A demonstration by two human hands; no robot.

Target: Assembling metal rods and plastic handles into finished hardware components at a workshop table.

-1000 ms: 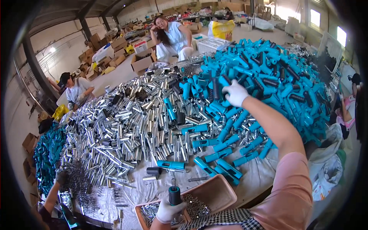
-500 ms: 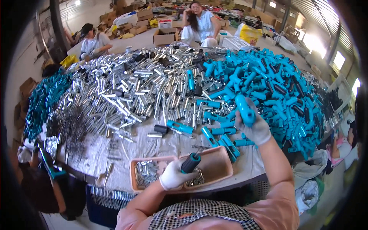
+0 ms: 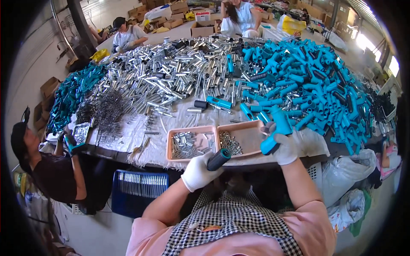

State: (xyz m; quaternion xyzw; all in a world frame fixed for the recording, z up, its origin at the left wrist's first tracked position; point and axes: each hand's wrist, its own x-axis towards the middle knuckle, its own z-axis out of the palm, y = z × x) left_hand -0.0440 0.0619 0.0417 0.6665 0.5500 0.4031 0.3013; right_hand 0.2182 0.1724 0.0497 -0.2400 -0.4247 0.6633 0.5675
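Observation:
My left hand [image 3: 197,174], in a white glove, is closed around a short black cylinder with a teal end [image 3: 218,159], just in front of the trays. My right hand [image 3: 285,150], also gloved, grips a teal branched tube [image 3: 280,122] at the right tray's corner; its lower end points toward me. Between the hands and the pile sit two peach trays. In the left tray [image 3: 168,147] lie small silvery pins or screws. Small metal rings or nuts fill the left side of the right tray [image 3: 252,138].
A heap of silvery tubes [image 3: 171,72] covers the table's middle, with a heap of teal tubes [image 3: 316,81] at right. Dark springs [image 3: 110,109] lie at left. A co-worker [image 3: 51,158] holds a teal piece at the left edge. A blue crate [image 3: 141,192] stands below; white sacks [image 3: 348,175] stand right.
My right hand has come nearer to me with the teal tube, which is now turned and lower. My left hand still holds the black cylinder, now tilted. The whole view has shifted.

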